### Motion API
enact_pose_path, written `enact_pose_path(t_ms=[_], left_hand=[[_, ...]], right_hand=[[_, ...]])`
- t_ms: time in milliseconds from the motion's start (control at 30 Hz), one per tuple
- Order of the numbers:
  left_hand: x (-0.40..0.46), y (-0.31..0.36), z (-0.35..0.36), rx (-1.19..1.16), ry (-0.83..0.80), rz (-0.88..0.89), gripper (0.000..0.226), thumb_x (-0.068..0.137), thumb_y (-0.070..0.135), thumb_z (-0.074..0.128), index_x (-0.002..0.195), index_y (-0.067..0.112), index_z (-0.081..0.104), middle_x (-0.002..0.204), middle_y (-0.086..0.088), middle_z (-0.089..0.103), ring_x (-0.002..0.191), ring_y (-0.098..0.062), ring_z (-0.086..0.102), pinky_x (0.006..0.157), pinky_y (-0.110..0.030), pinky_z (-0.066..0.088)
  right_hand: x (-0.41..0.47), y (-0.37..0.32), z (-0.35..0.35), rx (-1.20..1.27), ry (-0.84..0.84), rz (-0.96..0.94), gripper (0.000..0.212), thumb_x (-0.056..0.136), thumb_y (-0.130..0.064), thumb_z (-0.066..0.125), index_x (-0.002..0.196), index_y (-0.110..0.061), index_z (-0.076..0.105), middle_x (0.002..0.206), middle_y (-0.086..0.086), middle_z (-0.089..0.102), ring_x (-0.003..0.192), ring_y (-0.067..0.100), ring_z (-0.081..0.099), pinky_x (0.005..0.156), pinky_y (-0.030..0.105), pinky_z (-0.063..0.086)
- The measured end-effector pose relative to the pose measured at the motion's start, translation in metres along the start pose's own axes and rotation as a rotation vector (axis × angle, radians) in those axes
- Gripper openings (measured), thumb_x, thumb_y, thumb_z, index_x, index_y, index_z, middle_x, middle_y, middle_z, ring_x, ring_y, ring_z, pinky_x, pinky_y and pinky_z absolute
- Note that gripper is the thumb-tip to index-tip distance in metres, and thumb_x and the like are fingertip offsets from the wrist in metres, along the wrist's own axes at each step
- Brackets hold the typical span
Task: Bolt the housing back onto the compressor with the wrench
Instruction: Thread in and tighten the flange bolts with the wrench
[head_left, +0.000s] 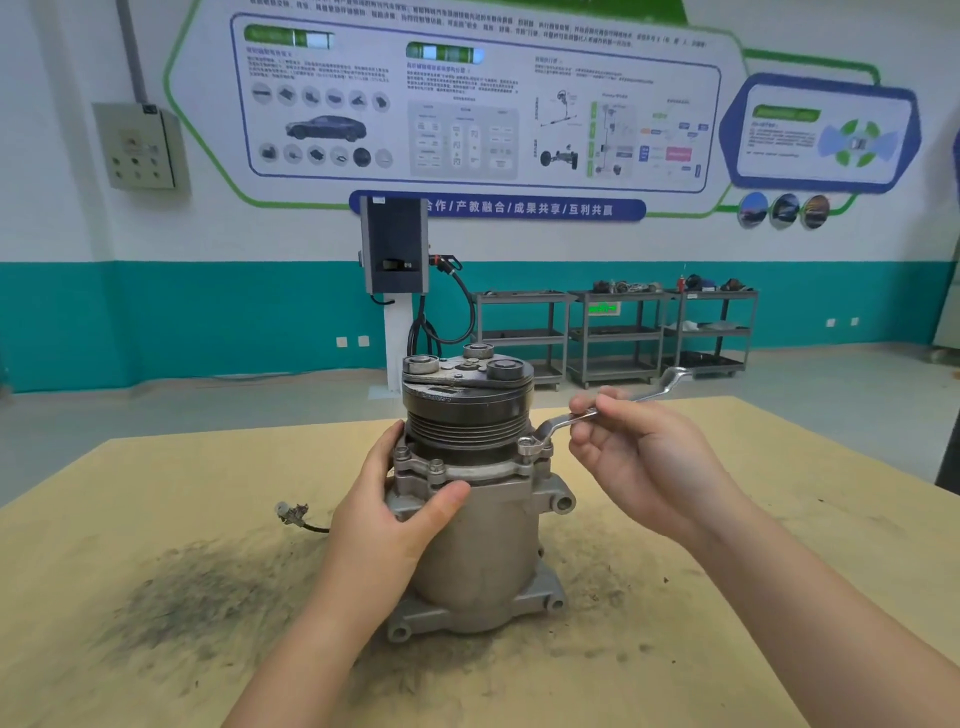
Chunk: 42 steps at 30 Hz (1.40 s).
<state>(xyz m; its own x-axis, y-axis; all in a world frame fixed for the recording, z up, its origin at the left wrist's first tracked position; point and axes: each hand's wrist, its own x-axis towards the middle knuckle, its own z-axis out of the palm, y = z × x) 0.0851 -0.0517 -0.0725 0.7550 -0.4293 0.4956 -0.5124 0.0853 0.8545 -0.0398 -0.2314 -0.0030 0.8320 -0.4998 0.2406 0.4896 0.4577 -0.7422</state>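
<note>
- Head view: a tan table (727, 519), soiled dark at 8 o'clock, spreads wide on every side of the compressor.
- Compressor (483, 551) stands upright at centre, its housing (462, 470) flange under the black pulley (467, 405).
- Left hand (389, 514) grips the body at 9 o'clock, thumb curled across the front.
- Right hand (639, 457) at 3 o'clock pinches the wrench (566, 418), whose ring end sits on a flange bolt (530, 447).
- A loose connector (293, 514) lies at 9 o'clock.
</note>
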Motion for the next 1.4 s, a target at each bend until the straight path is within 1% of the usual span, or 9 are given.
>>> enact_pose_path(t_ms=[367, 567, 633, 767, 933, 1000, 1100, 1200, 1400], left_hand=[[-0.002, 0.002, 0.001, -0.016, 0.001, 0.0, 0.09, 0.058, 0.069, 0.068, 0.14, 0.046, 0.039, 0.117, 0.041, 0.055, 0.103, 0.026, 0.051, 0.071, 0.003, 0.042], [0.004, -0.004, 0.003, -0.049, -0.016, -0.006, 0.069, 0.076, 0.04, 0.08, 0.134, 0.045, 0.043, 0.126, 0.023, 0.063, 0.118, 0.002, 0.058, 0.099, -0.025, 0.047], [0.006, -0.006, 0.003, -0.062, -0.047, 0.004, 0.064, 0.084, 0.02, 0.078, 0.126, 0.053, 0.043, 0.127, 0.017, 0.065, 0.12, -0.006, 0.06, 0.095, -0.022, 0.049], [0.003, -0.006, 0.002, -0.054, -0.034, 0.04, 0.056, 0.075, 0.032, 0.071, 0.112, 0.067, 0.047, 0.105, 0.028, 0.07, 0.094, 0.005, 0.068, 0.07, -0.01, 0.05], [0.011, -0.007, 0.005, -0.204, -0.015, -0.035, 0.047, 0.087, 0.018, 0.071, 0.125, 0.035, 0.05, 0.125, 0.01, 0.066, 0.109, -0.001, 0.064, 0.091, -0.021, 0.052], [0.009, -0.006, 0.004, -0.147, 0.001, -0.017, 0.046, 0.089, 0.031, 0.069, 0.127, 0.041, 0.047, 0.123, 0.027, 0.064, 0.108, 0.009, 0.06, 0.091, -0.014, 0.049], [-0.001, 0.0, 0.004, -0.036, 0.033, 0.059, 0.057, 0.071, 0.055, 0.063, 0.124, 0.049, 0.042, 0.105, 0.055, 0.052, 0.101, 0.03, 0.05, 0.074, 0.006, 0.037], [-0.003, -0.001, 0.005, -0.017, 0.046, 0.089, 0.068, 0.069, 0.059, 0.06, 0.131, 0.042, 0.04, 0.104, 0.059, 0.049, 0.101, 0.033, 0.046, 0.074, 0.008, 0.034], [-0.003, 0.0, 0.005, 0.032, 0.051, 0.069, 0.059, 0.074, 0.055, 0.058, 0.129, 0.044, 0.04, 0.104, 0.058, 0.05, 0.102, 0.032, 0.047, 0.075, 0.008, 0.034]], right_hand=[[-0.049, 0.056, 0.003, -0.794, -0.13, -0.972, 0.011, 0.103, -0.016, 0.04, 0.103, -0.027, 0.043, 0.107, 0.004, 0.065, 0.091, 0.017, 0.07, 0.082, 0.027, 0.055], [-0.036, 0.072, 0.025, -1.074, -0.15, -1.246, 0.012, 0.092, -0.002, 0.055, 0.1, -0.009, 0.06, 0.095, 0.013, 0.066, 0.091, 0.017, 0.063, 0.082, 0.02, 0.051], [-0.032, 0.08, 0.038, -1.141, -0.116, -1.249, 0.015, 0.091, -0.011, 0.057, 0.096, -0.006, 0.07, 0.091, 0.012, 0.068, 0.085, 0.02, 0.065, 0.076, 0.027, 0.054], [-0.028, 0.091, 0.047, -1.181, -0.08, -1.212, 0.016, 0.086, -0.012, 0.062, 0.091, -0.003, 0.075, 0.087, 0.009, 0.068, 0.08, 0.022, 0.067, 0.07, 0.033, 0.055], [-0.029, 0.07, 0.034, -1.046, -0.15, -1.237, 0.02, 0.082, 0.007, 0.066, 0.101, -0.001, 0.068, 0.096, 0.006, 0.067, 0.089, 0.01, 0.064, 0.076, 0.03, 0.055], [-0.029, 0.057, 0.031, -0.915, -0.143, -1.201, 0.039, 0.083, 0.013, 0.063, 0.114, -0.009, 0.056, 0.097, 0.002, 0.065, 0.088, 0.003, 0.064, 0.075, 0.026, 0.055], [-0.03, 0.042, 0.032, -0.567, -0.035, -1.064, 0.031, 0.096, -0.005, 0.044, 0.118, -0.026, 0.037, 0.083, 0.004, 0.066, 0.063, 0.013, 0.063, 0.063, 0.023, 0.05], [-0.026, 0.029, 0.027, -0.189, 0.111, -0.759, 0.032, 0.091, -0.001, 0.036, 0.113, -0.025, 0.038, 0.068, 0.005, 0.064, 0.05, 0.016, 0.055, 0.053, 0.022, 0.046], [-0.014, 0.022, 0.017, -0.023, 0.143, -0.425, 0.036, 0.087, 0.012, 0.034, 0.107, -0.016, 0.043, 0.058, 0.007, 0.06, 0.042, 0.017, 0.049, 0.044, 0.023, 0.043]])
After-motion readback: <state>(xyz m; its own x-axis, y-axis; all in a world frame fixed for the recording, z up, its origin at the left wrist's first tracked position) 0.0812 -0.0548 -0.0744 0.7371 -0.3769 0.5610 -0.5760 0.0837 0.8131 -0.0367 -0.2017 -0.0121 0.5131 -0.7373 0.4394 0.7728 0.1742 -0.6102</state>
